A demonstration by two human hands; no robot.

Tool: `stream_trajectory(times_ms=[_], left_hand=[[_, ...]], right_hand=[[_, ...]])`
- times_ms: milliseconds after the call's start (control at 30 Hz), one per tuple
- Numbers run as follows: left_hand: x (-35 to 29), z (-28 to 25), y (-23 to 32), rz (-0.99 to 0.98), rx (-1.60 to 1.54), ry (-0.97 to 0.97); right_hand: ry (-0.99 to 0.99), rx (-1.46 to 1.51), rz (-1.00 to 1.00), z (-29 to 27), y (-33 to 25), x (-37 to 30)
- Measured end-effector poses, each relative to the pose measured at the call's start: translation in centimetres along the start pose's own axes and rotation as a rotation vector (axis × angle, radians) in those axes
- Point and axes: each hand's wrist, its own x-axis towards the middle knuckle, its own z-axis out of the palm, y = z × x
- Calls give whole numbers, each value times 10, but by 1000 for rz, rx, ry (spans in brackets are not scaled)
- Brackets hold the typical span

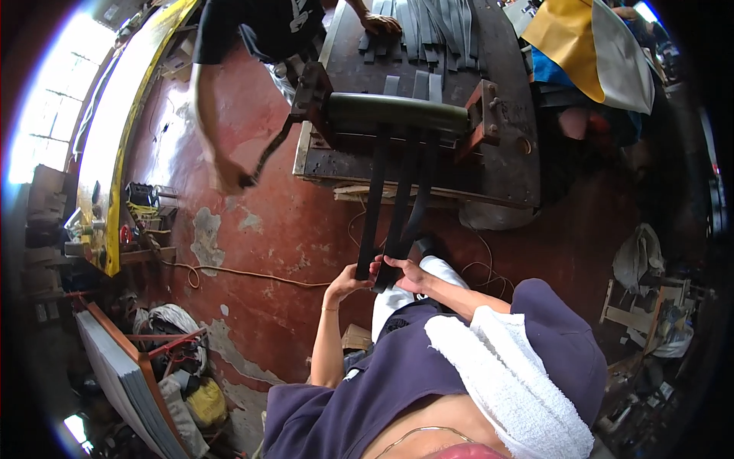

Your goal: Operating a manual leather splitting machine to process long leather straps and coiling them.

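Several long dark strips [403,191] hang from the roller machine down toward me. My left hand [352,282] is closed on the lower end of the left strip. Close beside it, my right hand [407,275] grips the ends of the other strips, its fingertips partly hidden behind them. The strips pass under a metal roller [397,113] held between two rusty brackets on the table [501,180]. Across from me, a co-worker's hand [229,174] is at the crank handle [269,155]. That person's other hand [381,24] rests by a pile of grey strips [436,34].
An orange cord [260,274] runs over the worn red floor [260,229]. To the left stand a yellow-edged panel [115,176] and an orange-framed rack [134,344]. A yellow and white sheet [589,46] hangs at the far right. A white towel [512,375] lies over my shoulder.
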Motion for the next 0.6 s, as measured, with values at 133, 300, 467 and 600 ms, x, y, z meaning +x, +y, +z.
stream_trajectory(times_ms=[133, 300, 467, 600], left_hand=[[-24, 20, -26, -66, -83, 40], [-53, 57, -48, -98, -82, 193], [-69, 95, -79, -201, 39, 341], [-81, 138, -91, -223, 249, 535]], right_hand=[[-46, 195, 104, -5, 12, 1], [-72, 112, 256, -22, 42, -5], [-18, 42, 350, -41, 70, -23], [-29, -31, 379, -58, 94, -40]])
